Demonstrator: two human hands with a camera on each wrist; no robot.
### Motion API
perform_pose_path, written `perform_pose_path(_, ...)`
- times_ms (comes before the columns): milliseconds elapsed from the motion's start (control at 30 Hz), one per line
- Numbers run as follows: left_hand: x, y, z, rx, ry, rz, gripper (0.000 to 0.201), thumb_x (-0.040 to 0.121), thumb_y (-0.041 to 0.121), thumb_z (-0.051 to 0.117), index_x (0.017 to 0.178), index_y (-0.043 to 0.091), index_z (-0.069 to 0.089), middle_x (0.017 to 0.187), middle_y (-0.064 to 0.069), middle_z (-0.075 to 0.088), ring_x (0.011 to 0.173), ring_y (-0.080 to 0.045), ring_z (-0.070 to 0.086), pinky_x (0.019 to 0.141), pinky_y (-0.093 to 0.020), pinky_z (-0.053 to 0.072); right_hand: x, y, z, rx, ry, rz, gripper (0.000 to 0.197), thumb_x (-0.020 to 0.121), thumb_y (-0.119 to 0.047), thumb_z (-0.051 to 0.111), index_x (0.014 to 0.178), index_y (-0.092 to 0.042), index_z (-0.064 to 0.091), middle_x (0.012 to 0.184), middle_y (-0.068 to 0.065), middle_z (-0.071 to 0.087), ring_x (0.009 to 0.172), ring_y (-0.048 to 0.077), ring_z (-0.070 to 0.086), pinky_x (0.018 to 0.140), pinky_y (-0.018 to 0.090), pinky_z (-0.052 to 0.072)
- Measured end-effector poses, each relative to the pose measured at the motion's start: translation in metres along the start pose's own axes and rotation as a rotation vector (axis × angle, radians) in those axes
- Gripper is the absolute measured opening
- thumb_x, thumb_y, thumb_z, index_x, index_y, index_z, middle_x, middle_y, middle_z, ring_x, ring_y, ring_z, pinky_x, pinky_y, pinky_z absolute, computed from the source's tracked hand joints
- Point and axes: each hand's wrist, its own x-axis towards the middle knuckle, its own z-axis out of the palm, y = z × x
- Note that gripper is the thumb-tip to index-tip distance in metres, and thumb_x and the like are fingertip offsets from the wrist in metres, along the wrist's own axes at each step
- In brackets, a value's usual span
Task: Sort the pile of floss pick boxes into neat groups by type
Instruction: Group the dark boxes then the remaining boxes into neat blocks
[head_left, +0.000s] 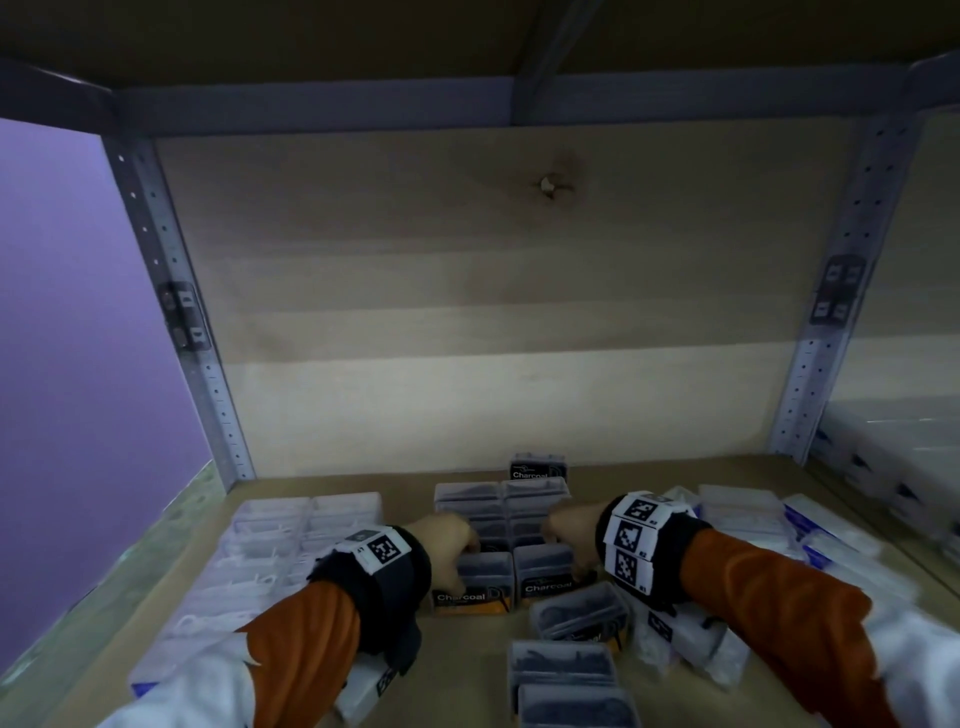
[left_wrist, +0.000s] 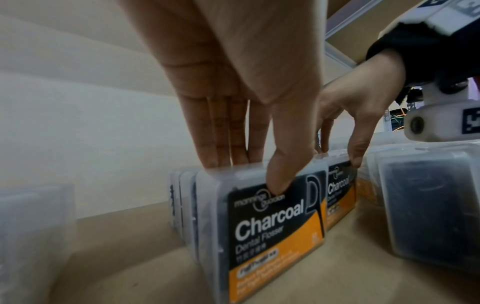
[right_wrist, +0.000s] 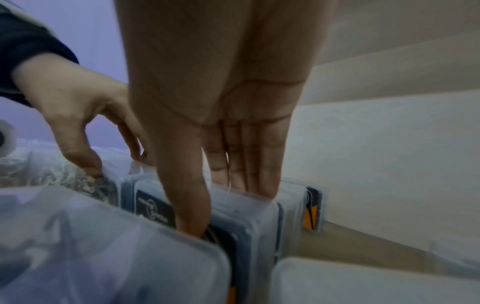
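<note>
Dark Charcoal floss boxes stand upright in two rows (head_left: 501, 512) mid-shelf. My left hand (head_left: 447, 540) pinches the front box of the left row (head_left: 472, 584), thumb on its black-and-orange label and fingers behind it. In the left wrist view the left hand (left_wrist: 249, 166) holds that Charcoal box (left_wrist: 272, 236), thumb (left_wrist: 280, 174) in front. My right hand (head_left: 569, 530) pinches the neighbouring front Charcoal box (head_left: 550, 574). The right wrist view shows the right hand (right_wrist: 221, 197) on that box (right_wrist: 246, 207), its thumb (right_wrist: 192, 216) squeezed against a loose box.
Clear boxes of white floss picks (head_left: 291, 545) fill the left of the shelf, more white ones (head_left: 753, 514) lie at the right. Several loose charcoal boxes (head_left: 563, 662) lie flat in front. One Charcoal box (head_left: 537, 466) stands against the wooden back panel (head_left: 493, 291).
</note>
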Motion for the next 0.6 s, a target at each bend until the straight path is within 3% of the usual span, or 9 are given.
perform_pose_path(167, 0.0037, -0.0003, 0.0008, -0.015, 0.019, -0.008, 0.049, 0.087, 0.020, 0.064, 0.132, 0.005, 0.050, 0.130, -0.013, 0.054, 0.115, -0.030, 0.055, 0.089, -0.034, 0.046, 0.0018, 0.0012, 0.0023, 0.023, 0.008, 0.003, 0.049, 0.090, -0.014, 0.061, 0.130, 0.010, 0.048, 0.133, 0.029, 0.050, 0.117, 0.042, 0.053, 0.093, 0.048, 0.049)
perform_pose_path(300, 0.0057, -0.0031, 0.0022, -0.050, 0.020, -0.007, 0.054, 0.088, 0.021, 0.063, 0.137, 0.007, 0.046, 0.136, -0.010, 0.051, 0.120, -0.027, 0.052, 0.092, -0.031, 0.044, 0.0009, 0.0019, 0.0031, 0.044, 0.005, -0.003, 0.048, 0.091, -0.013, 0.060, 0.132, 0.007, 0.045, 0.131, 0.026, 0.051, 0.113, 0.040, 0.056, 0.080, 0.036, 0.049)
perform_pose_path(433, 0.0067, -0.0062, 0.0024, -0.072, 0.012, 0.001, 0.055, 0.090, 0.022, 0.060, 0.141, 0.008, 0.043, 0.141, -0.009, 0.047, 0.126, -0.025, 0.048, 0.097, -0.029, 0.042, 0.0016, 0.0009, 0.0016, -0.010, 0.007, -0.011, 0.048, 0.091, -0.013, 0.060, 0.130, 0.010, 0.047, 0.133, 0.028, 0.050, 0.118, 0.040, 0.053, 0.094, 0.043, 0.047)
perform_pose_path(600, 0.0065, -0.0068, 0.0013, -0.070, 0.010, 0.008, 0.053, 0.092, 0.022, 0.058, 0.140, 0.008, 0.044, 0.143, -0.007, 0.046, 0.126, -0.024, 0.048, 0.097, -0.030, 0.041, 0.0007, 0.0018, 0.0022, -0.003, 0.006, -0.002, 0.048, 0.091, -0.012, 0.060, 0.131, 0.009, 0.046, 0.132, 0.027, 0.050, 0.116, 0.040, 0.054, 0.092, 0.043, 0.049)
